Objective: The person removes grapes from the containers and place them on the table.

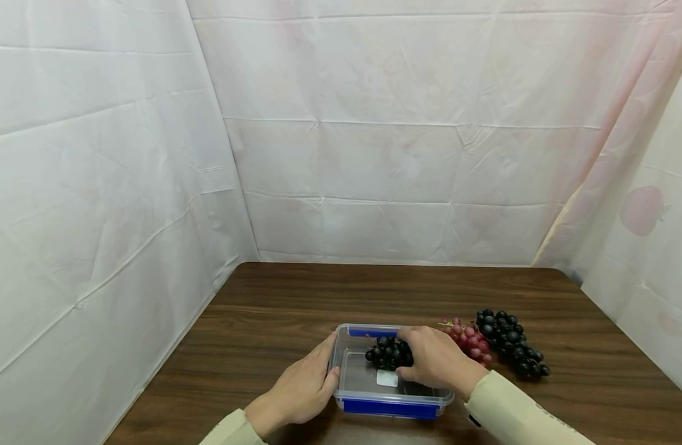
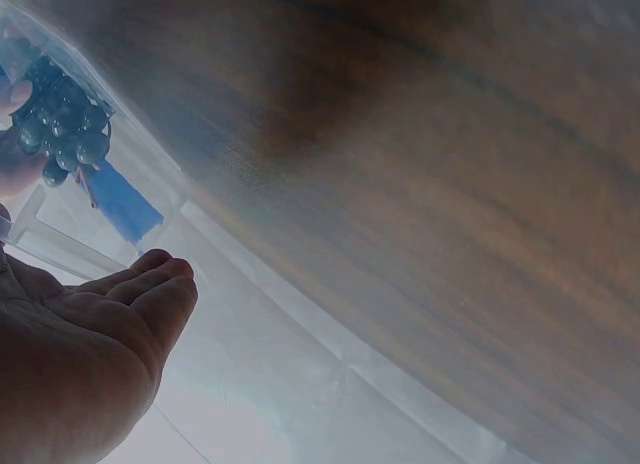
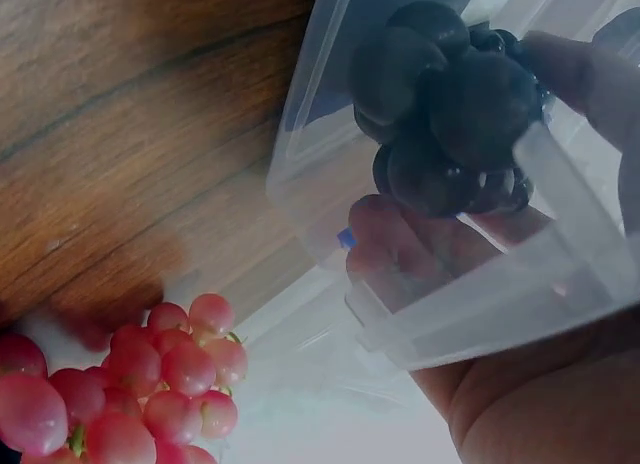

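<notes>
A clear plastic food container [image 1: 354, 383] with blue clips sits near the front of the wooden table. Inside it is a small bunch of black grapes [image 1: 386, 353], which my right hand [image 1: 438, 361] grips from the right side, thumb nearest me. The right wrist view has the dark grapes [image 3: 440, 114] between thumb and fingers, partly behind the clear wall. My left hand [image 1: 304, 386] rests against the container's left wall, its fingers fairly straight. That palm and those fingers [image 2: 150, 294] also appear in the left wrist view.
To the right of the container lies a bunch of red grapes [image 1: 470, 340], partly behind my right hand. Beside it is a larger bunch of black grapes [image 1: 510, 343]. White cloth [image 1: 374, 161] hangs behind the wooden table [image 1: 318, 290] and along both sides.
</notes>
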A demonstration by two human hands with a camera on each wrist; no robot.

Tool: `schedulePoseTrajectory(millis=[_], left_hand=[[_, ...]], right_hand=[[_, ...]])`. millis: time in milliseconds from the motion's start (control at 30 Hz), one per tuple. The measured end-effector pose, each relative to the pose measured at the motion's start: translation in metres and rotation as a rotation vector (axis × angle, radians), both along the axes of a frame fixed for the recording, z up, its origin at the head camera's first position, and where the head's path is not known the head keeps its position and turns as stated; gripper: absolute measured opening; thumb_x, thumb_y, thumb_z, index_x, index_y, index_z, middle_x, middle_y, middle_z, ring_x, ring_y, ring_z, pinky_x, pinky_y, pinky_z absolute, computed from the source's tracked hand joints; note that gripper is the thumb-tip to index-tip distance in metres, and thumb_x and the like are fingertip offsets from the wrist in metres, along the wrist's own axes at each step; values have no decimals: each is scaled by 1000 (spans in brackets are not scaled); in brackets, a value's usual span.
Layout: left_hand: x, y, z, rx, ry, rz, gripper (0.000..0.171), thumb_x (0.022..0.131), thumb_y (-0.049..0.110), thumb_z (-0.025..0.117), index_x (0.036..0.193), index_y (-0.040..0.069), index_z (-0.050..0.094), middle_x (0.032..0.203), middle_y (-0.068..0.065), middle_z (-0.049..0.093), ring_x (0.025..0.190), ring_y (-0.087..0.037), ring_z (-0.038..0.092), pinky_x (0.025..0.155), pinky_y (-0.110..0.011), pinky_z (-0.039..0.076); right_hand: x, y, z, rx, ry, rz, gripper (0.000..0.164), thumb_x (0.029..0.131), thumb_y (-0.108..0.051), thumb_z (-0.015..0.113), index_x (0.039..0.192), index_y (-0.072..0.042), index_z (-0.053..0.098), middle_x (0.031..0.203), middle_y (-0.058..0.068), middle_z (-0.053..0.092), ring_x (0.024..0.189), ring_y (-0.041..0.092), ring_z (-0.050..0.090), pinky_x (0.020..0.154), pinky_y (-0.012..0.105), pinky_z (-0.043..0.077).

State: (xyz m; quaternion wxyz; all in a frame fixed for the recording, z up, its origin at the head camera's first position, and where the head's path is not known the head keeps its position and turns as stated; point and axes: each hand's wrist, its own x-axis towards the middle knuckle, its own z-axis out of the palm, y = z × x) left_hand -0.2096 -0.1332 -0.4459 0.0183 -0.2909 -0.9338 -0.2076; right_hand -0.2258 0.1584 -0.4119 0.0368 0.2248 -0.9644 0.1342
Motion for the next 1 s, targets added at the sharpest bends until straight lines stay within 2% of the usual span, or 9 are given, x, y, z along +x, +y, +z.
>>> schedulePoseTrajectory(millis=[300, 433, 567, 800, 1000], left_hand=[[0, 0, 0, 8, -14, 1, 64, 110, 29, 38, 164, 2, 15, 165, -15, 30, 148, -30, 37, 116, -52, 38], [0, 0, 0, 12, -20, -4, 64, 110, 29, 37, 164, 2, 15, 165, -15, 30, 149, -30, 36, 116, -52, 37], [0, 0, -1, 12, -17, -8, 64, 110, 29, 37, 164, 2, 15, 165, -15, 30, 149, -30, 36, 116, -52, 37], [1, 0, 0, -3, 14, -2, 63, 110, 29, 37, 163, 2, 16, 165, -15, 31, 148, -29, 37, 116, -51, 39], [1, 0, 1, -5, 9, -2, 63, 110, 28, 37, 163, 1, 17, 166, -15, 30, 148, -29, 37, 116, -51, 38]], right_hand=[[-3, -4, -7, 54, 9, -7, 62, 76, -44, 89, 123, -8, 71, 111, 8, 74, 97, 28, 71, 80, 47, 61], [-4, -5, -10, 73, 6, -5, 61, 76, -42, 90, 121, -6, 69, 102, 8, 73, 89, 27, 71, 74, 45, 61], [-4, -6, -12, 85, -8, -8, 53, 78, -37, 90, 116, -7, 68, 90, 5, 71, 76, 22, 69, 67, 41, 61], [-5, -7, -13, 60, -5, 2, 38, 81, -29, 88, 106, -9, 68, 70, -2, 62, 55, 9, 58, 57, 34, 56], [-5, -5, -13, 31, 5, 7, 39, 81, -24, 86, 112, -7, 69, 73, 1, 66, 58, 9, 60, 60, 36, 58]])
